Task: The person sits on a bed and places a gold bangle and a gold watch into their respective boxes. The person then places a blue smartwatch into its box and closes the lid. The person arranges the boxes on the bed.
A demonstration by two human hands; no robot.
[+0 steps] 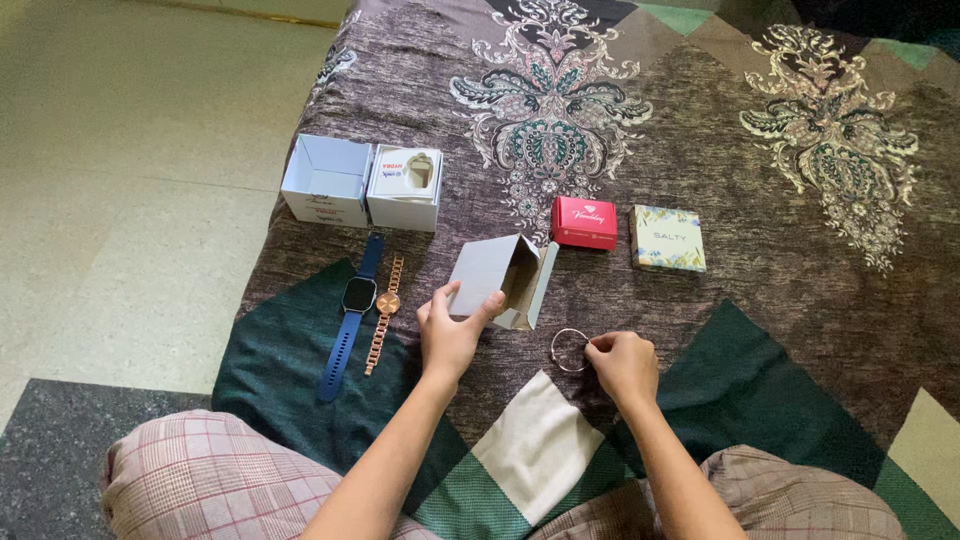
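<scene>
My left hand (450,335) grips a small grey cardboard box (497,277) lying on its side, its open mouth turned toward the right. My right hand (622,365) pinches a thin silver bracelet (568,349) that rests on the patterned bedspread (700,150) just right of the box. A blue-strapped smartwatch (352,314) and a slim rose-gold wristwatch (384,313) lie side by side left of my left hand.
Behind the watches stand an open white box (326,180) and a white box with a watch holder insert (405,187). A small red box (584,222) and a floral box (667,238) sit further right. Pale floor (120,150) lies left of the bed edge. My checked-trousered knees (190,470) are at the bottom.
</scene>
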